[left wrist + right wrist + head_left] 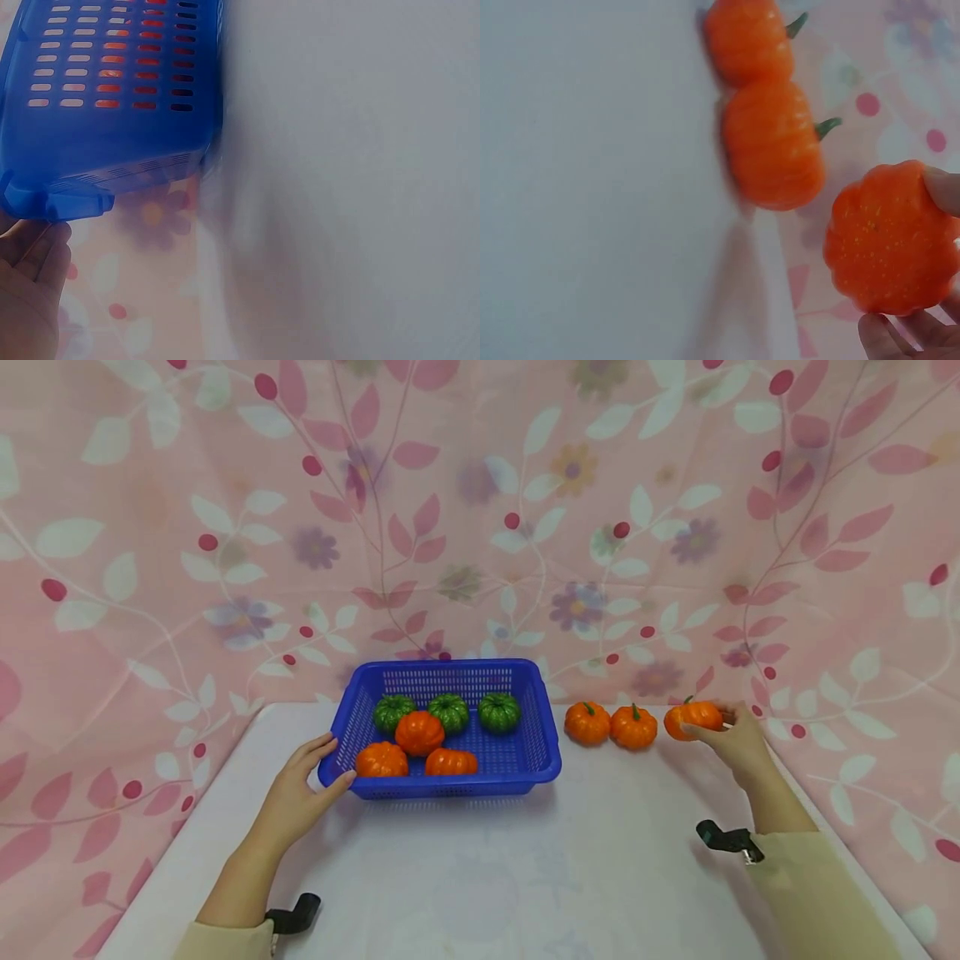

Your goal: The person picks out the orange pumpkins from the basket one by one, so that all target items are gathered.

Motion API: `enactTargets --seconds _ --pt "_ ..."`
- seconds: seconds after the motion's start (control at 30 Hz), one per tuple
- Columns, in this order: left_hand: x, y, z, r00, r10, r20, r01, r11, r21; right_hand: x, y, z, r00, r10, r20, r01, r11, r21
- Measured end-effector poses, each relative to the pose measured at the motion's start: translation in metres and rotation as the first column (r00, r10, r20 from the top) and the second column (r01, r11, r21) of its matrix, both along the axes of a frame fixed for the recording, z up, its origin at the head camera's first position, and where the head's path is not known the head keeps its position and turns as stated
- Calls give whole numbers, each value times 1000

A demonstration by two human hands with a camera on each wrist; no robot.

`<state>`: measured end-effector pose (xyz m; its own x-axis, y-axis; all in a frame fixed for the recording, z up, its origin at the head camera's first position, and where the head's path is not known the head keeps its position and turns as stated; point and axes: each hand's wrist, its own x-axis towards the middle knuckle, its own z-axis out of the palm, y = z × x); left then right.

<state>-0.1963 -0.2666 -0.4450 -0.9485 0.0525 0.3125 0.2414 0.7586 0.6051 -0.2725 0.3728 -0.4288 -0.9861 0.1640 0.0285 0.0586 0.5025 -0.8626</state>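
And there's the right hand [738, 745] with a pumpkin [679, 720] pinched between thumb and fingers, just right of two more pumpkins [633, 728] on the table [480, 868]; the left hand [296, 793] touches the basket [442, 787] rim, fingers fairly straight. Looks light, stiff, maybe slick: best held round those ribbed sides. The right wrist view reveals its speckled underside; only the head view shows its stem [687, 699].

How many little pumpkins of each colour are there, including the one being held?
Small ribbed orange pumpkins: 6 (3 in the blue plastic basket, 2 on the white tabletop, 1 in the right hand)
Small ribbed green pumpkins: 3 (all in the basket)
Total: 9
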Motion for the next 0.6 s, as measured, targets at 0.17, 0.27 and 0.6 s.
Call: enactTargets --seconds 0.17,0.27,0.6 --pt "0 0 0 1000 -1 12 1 1000 5 -9 5 -17 999 -42 31 41 999 9" --pt "1 0 0 1000 3 18 -3 1000 7 -13 7 -24 998 -48 49 48 999 6" --pt "1 0 3 1000 9 24 -9 1000 3 -25 13 -38 995 -31 97 29 999 19"
